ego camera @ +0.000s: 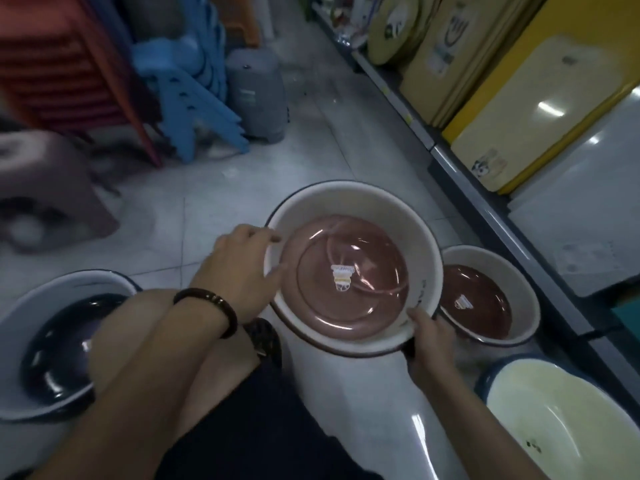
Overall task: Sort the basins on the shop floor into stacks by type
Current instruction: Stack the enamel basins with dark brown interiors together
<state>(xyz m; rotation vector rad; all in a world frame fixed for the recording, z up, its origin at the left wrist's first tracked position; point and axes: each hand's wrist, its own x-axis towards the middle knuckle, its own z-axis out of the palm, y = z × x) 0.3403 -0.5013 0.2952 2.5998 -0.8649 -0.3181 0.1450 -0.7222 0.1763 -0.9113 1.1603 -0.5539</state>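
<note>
Head view, person crouched low over the tiled floor (pixel 214 216). Both hands hold the big pink-bottomed basin (pixel 367 306), white wall w/ dark rim. Left hand (pixel 242 268), dark bracelet (pixel 207 301) at the wrist, is closed on the rim's left side, fingers curled over the edge. Right hand (pixel 431 341) grips the near-right rim, thumb inside, other fingers underneath & hidden. Opposite-side grip probably bc the basin is wide & shallow: two points keep it level & stop it swinging.

Basin sits centre frame, looks raised off the floor; its right edge overlaps the rim of a smaller pink basin (pixel 485 323) just beside it. Same colours, same label sticker (pixel 341 277) in the bottom, so likely same type, diff size. Can't tell if the big one is headed there or elsewhere.

Other types lie apart, prob. so each gets its own pile: dark blue basin (pixel 59 348) far left by the knee, cream basin (pixel 561 424) near right. Sorting looks early to mid, no tall stacks in sight.

Beyond: blue stools (pixel 194 98), a grey stool (pixel 258 95), and a shelf (pixel 485 202) of yellow boards along the right. Tight aisle, so the basin's swing needs care near the shelf edge.
</note>
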